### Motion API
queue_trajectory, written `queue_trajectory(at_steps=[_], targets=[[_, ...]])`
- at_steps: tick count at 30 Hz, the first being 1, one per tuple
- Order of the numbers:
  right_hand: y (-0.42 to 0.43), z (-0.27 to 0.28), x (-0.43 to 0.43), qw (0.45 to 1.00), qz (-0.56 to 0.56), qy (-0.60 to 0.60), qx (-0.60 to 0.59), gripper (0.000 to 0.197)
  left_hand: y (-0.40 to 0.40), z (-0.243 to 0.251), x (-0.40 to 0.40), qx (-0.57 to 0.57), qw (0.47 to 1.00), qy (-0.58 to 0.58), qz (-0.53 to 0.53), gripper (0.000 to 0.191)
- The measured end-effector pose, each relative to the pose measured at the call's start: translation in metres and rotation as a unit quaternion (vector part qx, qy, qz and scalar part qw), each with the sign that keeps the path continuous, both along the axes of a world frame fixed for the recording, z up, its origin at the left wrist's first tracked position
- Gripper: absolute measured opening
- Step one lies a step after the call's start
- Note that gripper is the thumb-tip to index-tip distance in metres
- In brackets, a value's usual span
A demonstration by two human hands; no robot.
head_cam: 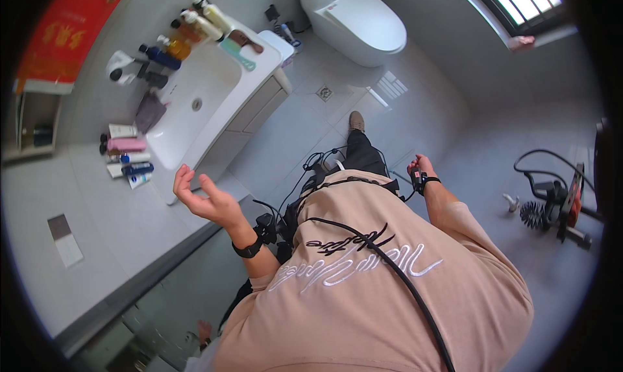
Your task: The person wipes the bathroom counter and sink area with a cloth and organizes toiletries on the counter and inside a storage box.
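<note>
My left hand (204,197) is raised beside the front edge of a white washbasin (226,70), palm up, fingers loosely bent and apart, with nothing in it. A black strap circles that wrist. My right hand (421,164) hangs low by my right side above the tiled floor, its fingers partly curled; whether it holds anything is hidden. A small black device is strapped to its wrist. A grey cloth (151,111) lies over the basin's left rim, near a dark faucet (155,79). On the far rim are a green comb (237,54) and a brown comb (247,41).
Pump bottles (202,24) line the basin's back; several tubes (129,148) lie left of it. Ahead stands a white toilet (370,26). A black fixture with a hose (552,204) is at right. Black cables (316,160) hang at my waist. A glass panel (160,299) is lower left.
</note>
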State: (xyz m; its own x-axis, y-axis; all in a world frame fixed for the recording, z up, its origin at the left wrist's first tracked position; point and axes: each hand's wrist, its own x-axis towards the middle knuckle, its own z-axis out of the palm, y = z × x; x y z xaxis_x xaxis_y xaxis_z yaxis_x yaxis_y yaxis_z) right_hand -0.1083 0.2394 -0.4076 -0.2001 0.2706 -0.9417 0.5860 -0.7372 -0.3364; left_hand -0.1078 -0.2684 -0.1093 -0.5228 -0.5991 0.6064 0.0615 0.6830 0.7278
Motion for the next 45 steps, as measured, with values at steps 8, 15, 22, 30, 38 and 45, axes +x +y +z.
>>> queue_trajectory(at_steps=[8,15,22,30,38,45], targets=[[-0.004,-0.036,-0.045,0.989,0.093,0.077,-0.085,0.032,-0.082,-0.025,0.056,0.616,0.744,0.256,0.025,0.01],[-0.024,-0.015,-0.058,0.989,0.148,0.009,0.008,0.03,-0.08,-0.037,0.071,0.759,0.534,0.371,-0.035,0.024],[-0.008,-0.014,-0.065,0.987,0.164,-0.001,-0.005,0.032,-0.076,-0.042,0.072,0.753,0.521,0.399,-0.056,0.041],[-0.014,-0.01,-0.085,0.982,0.188,-0.013,0.013,0.028,-0.072,-0.034,0.063,0.747,0.539,0.386,-0.037,0.04],[-0.016,-0.003,-0.093,0.915,0.381,-0.05,0.121,0.026,-0.078,-0.029,0.071,0.744,0.544,0.387,-0.019,0.041],[-0.033,-0.003,-0.11,0.938,0.328,-0.006,0.113,0.044,-0.085,-0.033,0.093,0.728,0.549,0.412,0.005,0.041]])
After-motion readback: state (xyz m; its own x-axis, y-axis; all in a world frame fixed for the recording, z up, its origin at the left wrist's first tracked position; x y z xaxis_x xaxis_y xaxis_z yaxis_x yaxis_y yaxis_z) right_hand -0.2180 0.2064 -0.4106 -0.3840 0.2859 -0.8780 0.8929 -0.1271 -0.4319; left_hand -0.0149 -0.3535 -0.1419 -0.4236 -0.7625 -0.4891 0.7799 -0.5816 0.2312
